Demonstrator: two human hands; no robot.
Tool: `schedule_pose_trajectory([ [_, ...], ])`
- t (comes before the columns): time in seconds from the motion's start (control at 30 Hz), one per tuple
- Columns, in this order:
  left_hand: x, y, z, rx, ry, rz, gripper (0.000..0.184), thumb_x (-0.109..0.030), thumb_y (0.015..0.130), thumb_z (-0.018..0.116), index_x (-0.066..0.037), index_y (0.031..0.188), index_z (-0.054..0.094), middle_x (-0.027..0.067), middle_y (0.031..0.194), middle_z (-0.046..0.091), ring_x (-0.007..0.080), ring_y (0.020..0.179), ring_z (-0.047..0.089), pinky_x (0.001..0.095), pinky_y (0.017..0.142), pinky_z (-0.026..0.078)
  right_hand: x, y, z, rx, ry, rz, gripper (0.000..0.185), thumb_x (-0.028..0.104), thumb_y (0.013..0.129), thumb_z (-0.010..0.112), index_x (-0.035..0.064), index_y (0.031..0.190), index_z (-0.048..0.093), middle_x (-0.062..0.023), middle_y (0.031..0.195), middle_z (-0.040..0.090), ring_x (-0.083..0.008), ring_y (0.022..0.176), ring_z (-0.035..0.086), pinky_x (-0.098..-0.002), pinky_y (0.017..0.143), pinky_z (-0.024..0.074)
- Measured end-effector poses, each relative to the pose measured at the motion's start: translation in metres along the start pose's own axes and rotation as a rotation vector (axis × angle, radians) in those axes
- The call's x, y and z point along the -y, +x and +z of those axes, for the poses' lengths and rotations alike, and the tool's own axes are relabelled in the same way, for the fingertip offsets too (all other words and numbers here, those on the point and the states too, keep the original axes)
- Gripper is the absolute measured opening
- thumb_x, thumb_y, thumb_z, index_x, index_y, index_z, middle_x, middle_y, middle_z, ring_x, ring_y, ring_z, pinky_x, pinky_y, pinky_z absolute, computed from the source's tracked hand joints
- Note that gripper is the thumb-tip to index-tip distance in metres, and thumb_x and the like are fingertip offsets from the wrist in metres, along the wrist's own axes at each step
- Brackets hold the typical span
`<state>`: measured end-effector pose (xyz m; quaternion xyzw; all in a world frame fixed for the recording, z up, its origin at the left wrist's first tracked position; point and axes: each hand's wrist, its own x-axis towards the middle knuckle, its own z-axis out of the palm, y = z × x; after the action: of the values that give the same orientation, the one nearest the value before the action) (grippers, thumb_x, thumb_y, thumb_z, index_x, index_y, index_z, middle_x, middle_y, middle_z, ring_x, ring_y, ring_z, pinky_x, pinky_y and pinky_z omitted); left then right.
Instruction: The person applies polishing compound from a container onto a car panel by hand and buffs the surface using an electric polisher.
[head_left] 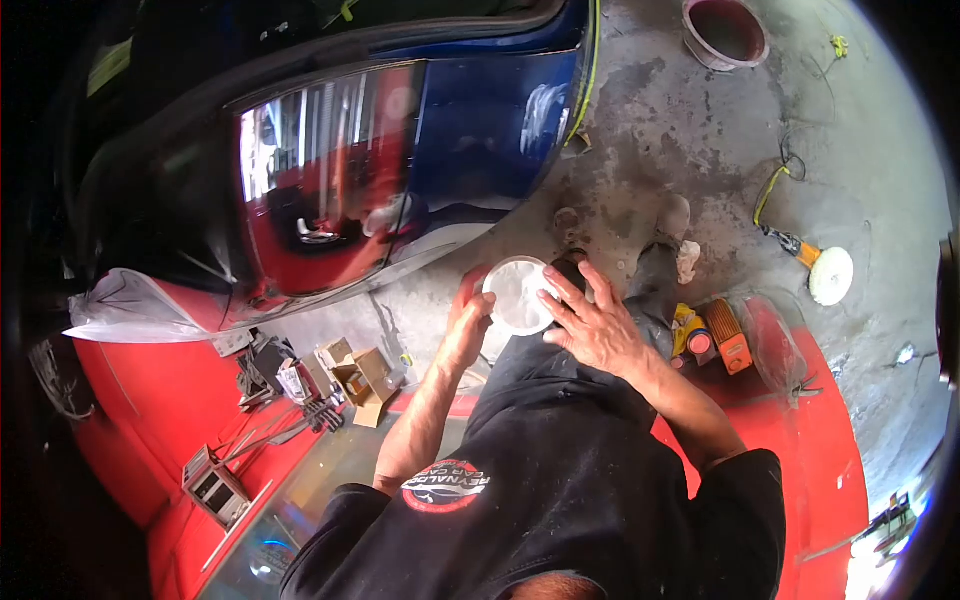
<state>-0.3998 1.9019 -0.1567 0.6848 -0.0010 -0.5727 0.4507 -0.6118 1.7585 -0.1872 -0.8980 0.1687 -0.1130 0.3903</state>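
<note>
Bright, cool light is washing over the floor [850, 180] on the right and blowing out to white at the lower right edge. The car [480, 130] is mirroring hard white streaks in its side, while its far left is sinking into near-black. The shirt [590, 500] is swallowing detail in shadow, and the tub [518, 296] is glowing pale. Wide-angle distortion is bending the outer edges, and black is rounding off the corners.
</note>
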Motion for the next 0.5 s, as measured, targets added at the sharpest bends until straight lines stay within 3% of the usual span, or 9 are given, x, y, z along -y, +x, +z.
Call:
schedule_pose_trajectory([
  [0.13, 0.0, 0.008, 0.01, 0.034, -0.131, -0.007, 0.079, -0.033, 0.085, 0.062, -0.004, 0.152, 0.033, 0.0174, 0.141, 0.051, 0.0285, 0.13, 0.051, 0.044, 0.109, 0.042, -0.045, -0.009, -0.002, -0.121, 0.247, -0.065, 0.055, 0.036, 0.084, 0.075, 0.0172, 0.134, 0.063, -0.0058, 0.143, 0.055, -0.0378, 0.128, 0.047, -0.0494, 0.112, 0.0389],
  [0.17, 0.0, 0.007, 0.01, 0.018, -0.129, -0.01, 0.083, -0.039, 0.083, 0.064, -0.003, 0.151, 0.033, 0.0178, 0.142, 0.05, 0.0293, 0.131, 0.051, 0.0445, 0.11, 0.042, -0.06, 0.006, -0.008, -0.181, 0.223, -0.092, 0.053, 0.025, 0.084, 0.073, 0.0169, 0.135, 0.062, -0.0101, 0.14, 0.057, -0.0383, 0.124, 0.051, -0.0486, 0.11, 0.0403],
  [0.23, -0.002, 0.003, 0.011, -0.015, -0.127, -0.013, 0.093, -0.051, 0.081, 0.07, -0.001, 0.15, 0.034, 0.0185, 0.145, 0.048, 0.031, 0.132, 0.051, 0.0456, 0.112, 0.041, -0.088, 0.046, 0.013, -0.236, 0.275, 0.33, 0.053, 0.022, 0.087, 0.07, 0.0089, 0.137, 0.058, -0.0165, 0.138, 0.057, -0.0389, 0.13, 0.05, -0.0475, 0.112, 0.0384],
  [0.3, 0.003, -0.002, 0.007, -0.042, -0.099, -0.027, 0.091, -0.047, 0.081, 0.068, -0.001, 0.151, 0.033, 0.019, 0.144, 0.048, 0.0308, 0.133, 0.05, 0.0453, 0.112, 0.039, -0.121, 0.102, 0.03, -0.504, 0.368, 0.367, 0.064, 0.015, 0.087, 0.065, 0.0095, 0.148, 0.047, -0.019, 0.143, 0.053, -0.0409, 0.132, 0.048, -0.0465, 0.112, 0.0377],
  [0.37, 0.007, -0.003, 0.0, -0.049, -0.057, -0.03, 0.091, -0.045, 0.081, 0.068, -0.001, 0.152, 0.032, 0.0193, 0.144, 0.048, 0.0308, 0.133, 0.049, 0.0453, 0.112, 0.039, -0.162, 0.142, 0.064, -0.613, 0.293, 0.26, 0.072, 0.009, 0.087, 0.062, 0.0101, 0.154, 0.038, -0.0197, 0.148, 0.049, -0.0414, 0.134, 0.047, -0.046, 0.113, 0.0363],
  [0.5, 0.019, -0.007, -0.008, -0.048, -0.046, -0.04, 0.089, -0.045, 0.081, 0.068, -0.002, 0.152, 0.032, 0.0194, 0.142, 0.049, 0.031, 0.133, 0.049, 0.0454, 0.112, 0.038, -0.171, 0.155, 0.105, -0.63, 0.427, 0.28, 0.068, 0.003, 0.084, 0.058, 0.0088, 0.15, 0.045, -0.0188, 0.149, 0.049, -0.0396, 0.134, 0.047, -0.0455, 0.113, 0.0359],
])
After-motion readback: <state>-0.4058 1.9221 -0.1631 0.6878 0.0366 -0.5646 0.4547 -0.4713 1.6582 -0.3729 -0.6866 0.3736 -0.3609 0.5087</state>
